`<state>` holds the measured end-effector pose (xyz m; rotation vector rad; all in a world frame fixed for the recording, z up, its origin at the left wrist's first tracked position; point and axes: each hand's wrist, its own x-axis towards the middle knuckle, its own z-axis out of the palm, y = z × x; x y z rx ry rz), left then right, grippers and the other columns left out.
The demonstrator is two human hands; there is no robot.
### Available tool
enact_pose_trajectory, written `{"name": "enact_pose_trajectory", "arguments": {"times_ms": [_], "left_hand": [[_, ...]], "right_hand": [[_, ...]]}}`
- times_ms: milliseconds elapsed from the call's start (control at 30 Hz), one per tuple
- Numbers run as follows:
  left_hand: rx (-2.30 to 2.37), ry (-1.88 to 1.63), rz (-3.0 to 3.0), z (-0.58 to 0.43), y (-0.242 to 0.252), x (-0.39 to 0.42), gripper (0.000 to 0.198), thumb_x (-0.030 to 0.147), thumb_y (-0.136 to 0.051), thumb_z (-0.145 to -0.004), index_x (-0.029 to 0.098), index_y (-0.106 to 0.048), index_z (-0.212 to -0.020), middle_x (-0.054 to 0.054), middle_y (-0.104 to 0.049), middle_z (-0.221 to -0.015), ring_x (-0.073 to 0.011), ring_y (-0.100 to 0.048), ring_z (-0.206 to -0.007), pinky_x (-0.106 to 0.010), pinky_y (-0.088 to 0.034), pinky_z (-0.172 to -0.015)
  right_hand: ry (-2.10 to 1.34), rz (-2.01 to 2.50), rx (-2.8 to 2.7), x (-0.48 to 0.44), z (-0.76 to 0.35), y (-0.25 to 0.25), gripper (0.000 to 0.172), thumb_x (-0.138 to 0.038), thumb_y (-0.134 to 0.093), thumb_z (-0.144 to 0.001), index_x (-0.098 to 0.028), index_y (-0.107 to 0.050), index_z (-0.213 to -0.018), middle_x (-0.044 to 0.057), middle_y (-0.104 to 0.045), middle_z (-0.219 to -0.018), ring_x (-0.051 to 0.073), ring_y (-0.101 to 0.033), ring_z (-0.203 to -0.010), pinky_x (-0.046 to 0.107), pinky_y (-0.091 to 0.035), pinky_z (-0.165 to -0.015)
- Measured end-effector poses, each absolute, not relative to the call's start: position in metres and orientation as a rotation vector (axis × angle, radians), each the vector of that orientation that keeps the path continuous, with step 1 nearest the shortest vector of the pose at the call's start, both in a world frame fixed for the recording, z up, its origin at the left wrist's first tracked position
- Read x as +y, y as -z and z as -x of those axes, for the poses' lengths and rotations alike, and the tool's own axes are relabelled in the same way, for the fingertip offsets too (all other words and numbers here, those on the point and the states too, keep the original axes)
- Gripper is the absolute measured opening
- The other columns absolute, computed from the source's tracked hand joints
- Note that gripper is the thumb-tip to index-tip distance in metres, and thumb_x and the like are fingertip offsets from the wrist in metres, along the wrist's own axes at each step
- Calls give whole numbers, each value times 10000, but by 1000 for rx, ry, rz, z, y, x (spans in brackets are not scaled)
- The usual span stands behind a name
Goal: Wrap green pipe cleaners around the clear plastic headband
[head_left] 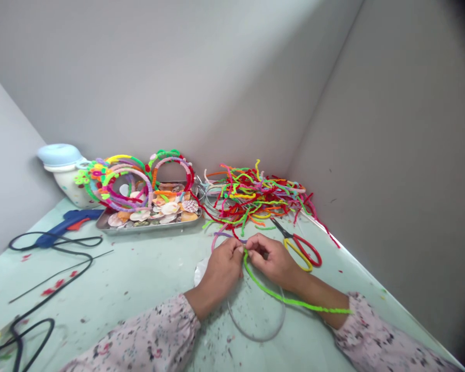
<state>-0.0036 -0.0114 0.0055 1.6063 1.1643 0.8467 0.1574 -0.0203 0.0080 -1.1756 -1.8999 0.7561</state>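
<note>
My left hand [223, 266] is closed in a pinch on a thin headband hoop [256, 339], whose bare grey curve hangs below the hands. Its far part is wrapped in purple and pink, partly hidden behind my fingers. Close beside it, the fingertips of my right hand [273, 258] pinch a bright green pipe cleaner [287, 300] against the hoop. The long tail of the green pipe cleaner crosses under my right palm and over my right forearm to the sleeve. The exact contact point is covered by my fingers.
Scissors [294, 237] lie right of my hands, before a heap of pipe cleaners [251, 191]. A metal tray [155, 227] of shells bears finished headbands [127, 181]. At left are a blue glue gun [62, 227], its black cord [89, 263] and a lidded cup [67, 175]. Walls enclose the table.
</note>
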Motion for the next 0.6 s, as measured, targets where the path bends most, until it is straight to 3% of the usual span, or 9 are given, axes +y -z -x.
{"name": "enact_pose_trajectory", "arguments": {"times_ms": [600], "left_hand": [[1184,-840,-1614,3,-7,-12,195,300,-393,-853,190,-499,-732,35,-501,-497,-125,-481,-500,-235,-343,-539]], "right_hand": [[-547,1231,-1962,-20,-155,-5,125,-133,-506,-777,-204,-532,-877,-21,-576,-731,114,-547,-649,230,-434,-634]]}}
